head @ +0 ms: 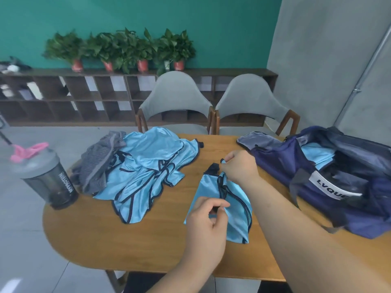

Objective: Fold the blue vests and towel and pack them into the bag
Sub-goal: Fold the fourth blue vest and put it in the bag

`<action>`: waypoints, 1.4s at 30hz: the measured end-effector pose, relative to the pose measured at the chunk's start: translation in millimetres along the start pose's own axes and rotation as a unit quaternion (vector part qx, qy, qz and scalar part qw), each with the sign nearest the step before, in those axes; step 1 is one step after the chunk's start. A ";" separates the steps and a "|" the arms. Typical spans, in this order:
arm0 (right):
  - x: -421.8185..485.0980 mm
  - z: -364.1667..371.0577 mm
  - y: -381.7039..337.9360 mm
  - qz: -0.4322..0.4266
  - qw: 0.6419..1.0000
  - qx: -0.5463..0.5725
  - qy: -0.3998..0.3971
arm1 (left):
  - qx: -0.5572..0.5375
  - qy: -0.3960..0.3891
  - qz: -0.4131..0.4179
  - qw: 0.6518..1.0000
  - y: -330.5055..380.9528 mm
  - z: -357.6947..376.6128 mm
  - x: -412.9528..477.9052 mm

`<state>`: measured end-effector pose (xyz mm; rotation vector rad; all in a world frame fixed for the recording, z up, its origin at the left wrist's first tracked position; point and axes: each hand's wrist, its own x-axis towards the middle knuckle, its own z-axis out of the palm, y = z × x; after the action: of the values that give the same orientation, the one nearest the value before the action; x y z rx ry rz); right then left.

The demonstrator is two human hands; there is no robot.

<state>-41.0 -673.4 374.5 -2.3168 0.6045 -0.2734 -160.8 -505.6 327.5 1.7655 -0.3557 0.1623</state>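
- Working at a wooden table (127,240) with a rounded left end; grey tiled floor (21,229) around it.
- Left hand (206,216): thumb and fingers pinched together on the near edge of a partly folded blue vest (238,225).
- Right hand (239,166): fingertips pinched on the far, dark-trimmed end of the same vest. The vest lies flat on the table between the two hands.
- Loose heap of blue vests (148,166) at the table's far left, unfolded.
- Grey towel (97,163) crumpled against the heap's left side, touching it.
- Navy bag (273,163) at the right edge of the table, top open, white label on its side. Light blue fabric (315,154) shows inside the opening.
- Dark shaker bottle (50,178) upright at the table's left rim; something pink (27,152) on its lid.
- Two grey chairs (175,96) (249,98) at the far side, side by side.
- Low dark cubby shelf (63,96) along a teal wall (190,13), with a row of potted plants (120,47) on top.
- Grey wall (328,49) to the right, a metal conduit (366,72) running up it.
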 end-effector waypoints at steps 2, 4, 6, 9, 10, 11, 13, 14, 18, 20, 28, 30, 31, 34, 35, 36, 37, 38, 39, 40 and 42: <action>-0.7 18.1 -6.5 -0.004 1.000 -0.022 -0.008 | 0.043 0.013 -0.003 0.999 -11.3 -11.2 3.3; -2.1 34.8 -8.3 0.002 1.000 -0.028 -0.011 | 0.100 0.023 -0.004 0.995 -25.1 -21.0 5.9; -3.7 50.0 -7.5 0.005 1.000 -0.022 -0.010 | 0.168 0.030 0.001 0.985 -39.1 -30.4 7.6; -5.1 69.5 -3.9 -0.005 1.000 -0.015 0.001 | 0.254 0.024 0.011 0.967 -55.7 -40.6 6.9; -6.6 74.0 -3.0 -0.005 1.000 -0.010 0.006 | 0.265 0.021 0.007 0.964 -60.3 -43.0 6.4; -8.5 77.6 -2.3 -0.005 1.000 -0.003 0.010 | 0.271 0.017 0.002 0.963 -64.6 -44.8 6.0; -12.7 83.3 -2.0 -0.016 0.999 0.013 0.026 | 0.273 0.014 0.004 0.962 -70.0 -47.1 5.1; -15.0 85.7 -2.2 -0.023 0.999 0.026 0.035 | 0.269 0.014 0.003 0.963 -70.8 -47.7 5.2; -26.0 96.5 -3.6 -0.053 0.995 0.066 0.045 | 0.241 0.022 -0.015 0.970 -72.3 -49.6 5.9; -31.3 103.1 -1.8 -0.070 0.994 0.079 0.039 | 0.225 0.027 -0.019 0.974 -74.9 -51.4 5.6; -47.9 108.2 23.3 -0.173 0.982 0.004 -0.074 | 0.292 0.020 -0.010 0.956 -74.8 -52.5 3.5; -52.4 96.3 27.4 -0.208 0.969 -0.018 -0.133 | 0.279 0.013 -0.023 0.960 -70.9 -56.4 8.6; -54.8 88.4 29.1 -0.222 0.963 -0.018 -0.152 | 0.273 0.010 -0.031 0.962 -69.2 -59.7 13.3; -63.9 60.0 41.3 -0.260 0.958 -0.006 -0.123 | 0.281 -0.001 -0.037 0.959 -67.0 -70.2 32.4; -67.3 50.9 48.4 -0.269 0.958 -0.007 -0.099 | 0.286 -0.004 -0.028 0.958 -68.4 -73.0 40.0; -70.7 43.0 56.1 -0.278 0.957 -0.010 -0.078 | 0.290 -0.016 -0.017 0.957 -70.2 -75.1 48.1; -73.0 36.9 65.5 -0.287 0.955 -0.014 -0.069 | 0.291 -0.037 -0.007 0.956 -72.1 -75.8 57.1; -74.9 32.3 75.8 -0.297 0.951 -0.022 -0.080 | 0.292 -0.065 0.002 0.954 -73.4 -75.0 66.1; -76.3 30.7 86.5 -0.309 0.944 -0.043 -0.105 | 0.294 -0.097 0.006 0.951 -74.9 -73.6 75.0; -78.3 29.6 97.0 -0.324 0.934 -0.077 -0.132 | 0.301 -0.128 0.007 0.945 -75.9 -70.8 82.7; -81.6 28.8 114.7 -0.346 0.909 -0.159 -0.169 | 0.325 -0.179 -0.005 0.929 -77.7 -62.4 94.7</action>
<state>-141.0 -688.6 272.5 -2.7393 -0.3984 -0.0888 -41.2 -444.6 297.8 2.4624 -0.6057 -0.0664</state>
